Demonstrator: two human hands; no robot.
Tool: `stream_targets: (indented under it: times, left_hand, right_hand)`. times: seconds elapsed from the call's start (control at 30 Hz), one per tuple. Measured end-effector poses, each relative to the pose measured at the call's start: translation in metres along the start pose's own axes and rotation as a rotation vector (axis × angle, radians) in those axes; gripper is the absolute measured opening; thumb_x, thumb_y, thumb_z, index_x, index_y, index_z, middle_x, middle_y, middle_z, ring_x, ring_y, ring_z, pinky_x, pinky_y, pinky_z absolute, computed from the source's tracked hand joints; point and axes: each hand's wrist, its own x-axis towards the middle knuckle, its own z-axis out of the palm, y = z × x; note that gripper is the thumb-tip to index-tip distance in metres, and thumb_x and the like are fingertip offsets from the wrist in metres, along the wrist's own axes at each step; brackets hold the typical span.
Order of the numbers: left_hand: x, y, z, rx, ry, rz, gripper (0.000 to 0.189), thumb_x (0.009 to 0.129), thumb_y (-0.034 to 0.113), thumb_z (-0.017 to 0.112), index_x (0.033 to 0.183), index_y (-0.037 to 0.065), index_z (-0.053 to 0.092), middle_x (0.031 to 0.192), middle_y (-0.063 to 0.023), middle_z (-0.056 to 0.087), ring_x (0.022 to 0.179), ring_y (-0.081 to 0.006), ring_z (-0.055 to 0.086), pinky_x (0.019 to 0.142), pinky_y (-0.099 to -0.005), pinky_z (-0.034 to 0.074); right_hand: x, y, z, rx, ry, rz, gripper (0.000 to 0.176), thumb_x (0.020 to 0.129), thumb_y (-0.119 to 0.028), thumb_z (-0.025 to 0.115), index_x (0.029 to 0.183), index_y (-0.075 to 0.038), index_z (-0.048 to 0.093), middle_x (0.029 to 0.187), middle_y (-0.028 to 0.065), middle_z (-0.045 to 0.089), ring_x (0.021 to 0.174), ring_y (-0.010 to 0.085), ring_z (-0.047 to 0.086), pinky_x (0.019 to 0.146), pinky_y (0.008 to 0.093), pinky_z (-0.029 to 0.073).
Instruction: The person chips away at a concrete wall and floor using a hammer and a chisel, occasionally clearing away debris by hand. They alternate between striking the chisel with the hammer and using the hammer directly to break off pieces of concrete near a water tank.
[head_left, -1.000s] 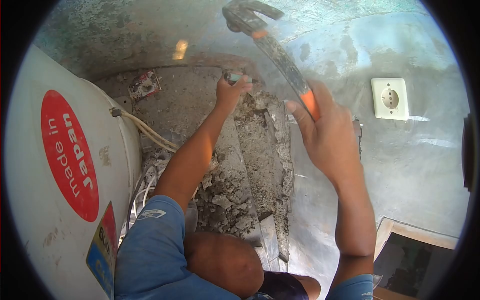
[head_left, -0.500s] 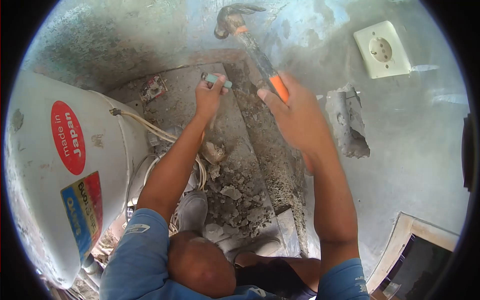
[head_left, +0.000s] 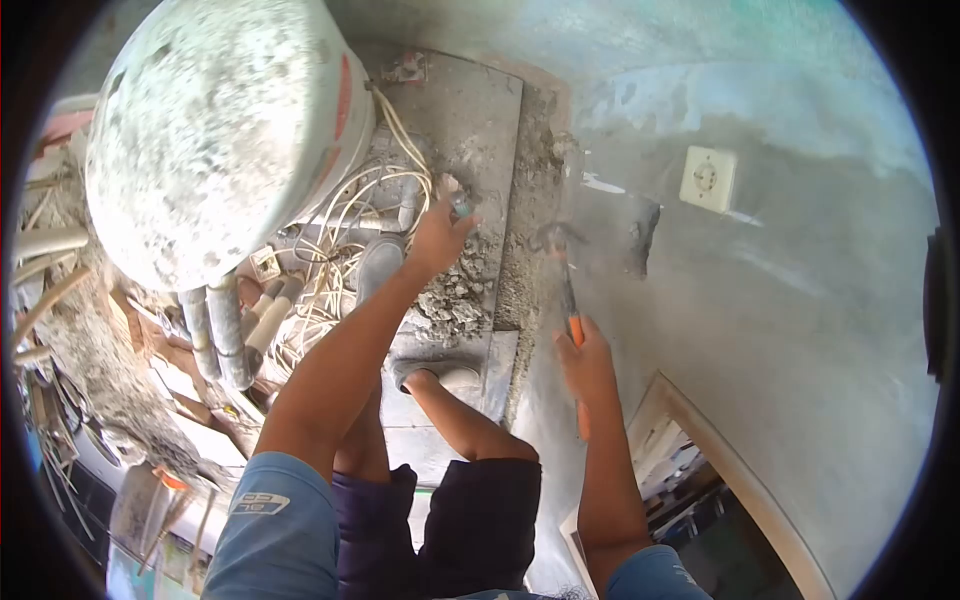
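My left hand [head_left: 440,243] is closed around a teal-handled chisel [head_left: 461,204], of which only the upper end shows above the fingers. It hovers over broken mortar rubble [head_left: 452,306] on the floor slab. My right hand [head_left: 587,362] grips a claw hammer [head_left: 571,296] by its orange and black handle. The hammer's head, slightly blurred, is in front of the grey wall, to the right of the chisel and apart from it. Where the chisel's lower end sits is hidden by my left hand.
A large white tank [head_left: 215,140] stands at left, with pale cables [head_left: 325,300] and grey pipes [head_left: 228,330] beneath it. On the right wall are a power socket [head_left: 708,180], a chipped hole [head_left: 645,238] and a wooden frame [head_left: 725,455]. A rough channel [head_left: 528,265] runs along the wall's foot.
The camera view has shifted, bringing my legs and more of the floor at left into sight. The hammer has come down lower and to the right in view. Both hands keep their tools.
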Motion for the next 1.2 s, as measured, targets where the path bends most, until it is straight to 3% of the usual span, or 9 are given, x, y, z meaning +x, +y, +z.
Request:
stream_targets:
  times: [0.13,0.23,0.3,0.43,0.6,1.0,1.1,1.17,1.2]
  left_hand:
    - [-0.054,-0.001,-0.019,-0.066,0.033,-0.077,0.044,0.083,0.025,0.070,0.116,-0.002,0.056,0.072,-0.0140,0.061,0.064,-0.0229,0.058,0.064,-0.0363,0.046]
    - [-0.073,0.004,-0.028,-0.130,0.091,-0.170,0.029,0.085,0.023,0.068,0.104,0.003,0.060,0.070,-0.0072,0.058,0.062,-0.0153,0.053,0.059,-0.0321,0.043]
    - [-0.073,-0.004,-0.025,-0.262,0.080,-0.252,0.028,0.085,0.024,0.069,0.102,0.003,0.060,0.069,-0.0057,0.058,0.062,-0.0143,0.053,0.059,-0.0313,0.043]
    - [-0.066,0.011,-0.031,-0.422,0.081,-0.292,0.026,0.085,0.024,0.068,0.101,0.004,0.062,0.071,-0.0063,0.060,0.063,-0.0150,0.055,0.060,-0.0328,0.044]
    - [-0.036,0.011,-0.027,-0.391,0.126,-0.179,0.023,0.086,0.022,0.066,0.100,0.004,0.062,0.071,-0.0069,0.061,0.063,-0.0173,0.056,0.062,-0.0338,0.046]
    - [0.045,0.021,0.028,-0.477,0.342,-0.068,0.019,0.084,0.017,0.068,0.098,0.005,0.065,0.080,-0.0055,0.064,0.070,-0.0136,0.056,0.068,-0.0293,0.046]
    - [0.075,0.024,0.051,-0.557,0.379,-0.195,0.017,0.085,0.015,0.068,0.099,0.005,0.065,0.079,-0.0013,0.061,0.069,-0.0105,0.053,0.068,-0.0275,0.044]
    - [0.096,0.042,0.045,-0.806,0.252,-0.311,0.021,0.082,0.018,0.069,0.100,0.006,0.067,0.087,-0.0097,0.067,0.076,-0.0210,0.058,0.074,-0.0331,0.046]
    - [0.112,0.038,0.060,-0.823,0.307,-0.309,0.019,0.083,0.018,0.070,0.097,0.005,0.067,0.077,-0.0088,0.066,0.070,-0.0178,0.056,0.070,-0.0315,0.045]
  right_hand:
    - [-0.029,-0.001,-0.018,-0.210,-0.062,-0.062,0.021,0.086,-0.017,0.061,0.094,0.000,0.053,0.070,0.0070,0.053,0.060,0.0164,0.052,0.058,0.0342,0.044]
    - [-0.024,-0.034,-0.028,-0.352,-0.140,-0.047,0.021,0.086,-0.018,0.060,0.095,0.000,0.052,0.072,0.0092,0.056,0.062,0.0173,0.054,0.059,0.0345,0.045]
    - [-0.007,-0.068,-0.038,-0.442,-0.245,0.051,0.041,0.086,-0.026,0.061,0.112,0.003,0.052,0.096,0.0286,0.062,0.093,0.0451,0.060,0.079,0.0440,0.047]
    - [0.018,-0.141,-0.059,-0.584,-0.300,0.040,0.040,0.086,-0.026,0.060,0.113,0.002,0.051,0.096,0.0294,0.061,0.092,0.0459,0.060,0.078,0.0449,0.047]
    - [0.039,-0.246,-0.089,-0.964,-0.303,-0.256,0.040,0.088,-0.023,0.056,0.120,0.001,0.048,0.092,0.0284,0.061,0.089,0.0458,0.060,0.075,0.0483,0.047]
    - [0.108,-0.336,-0.141,-1.181,-0.340,-0.313,0.043,0.091,-0.024,0.054,0.127,-0.002,0.046,0.091,0.0270,0.062,0.083,0.0433,0.061,0.075,0.0467,0.046]
    - [0.149,-0.352,-0.126,-1.289,-0.402,-0.285,0.047,0.091,-0.021,0.053,0.133,-0.004,0.040,0.089,0.0245,0.064,0.084,0.0435,0.062,0.076,0.0507,0.047]
    - [0.178,-0.353,-0.120,-1.280,-0.438,-0.338,0.048,0.091,-0.021,0.053,0.134,-0.005,0.039,0.090,0.0249,0.064,0.085,0.0434,0.062,0.076,0.0506,0.047]
    - [0.193,-0.352,-0.117,-1.269,-0.464,-0.391,0.050,0.091,-0.021,0.053,0.136,-0.007,0.038,0.090,0.0253,0.064,0.085,0.0434,0.062,0.076,0.0506,0.047]
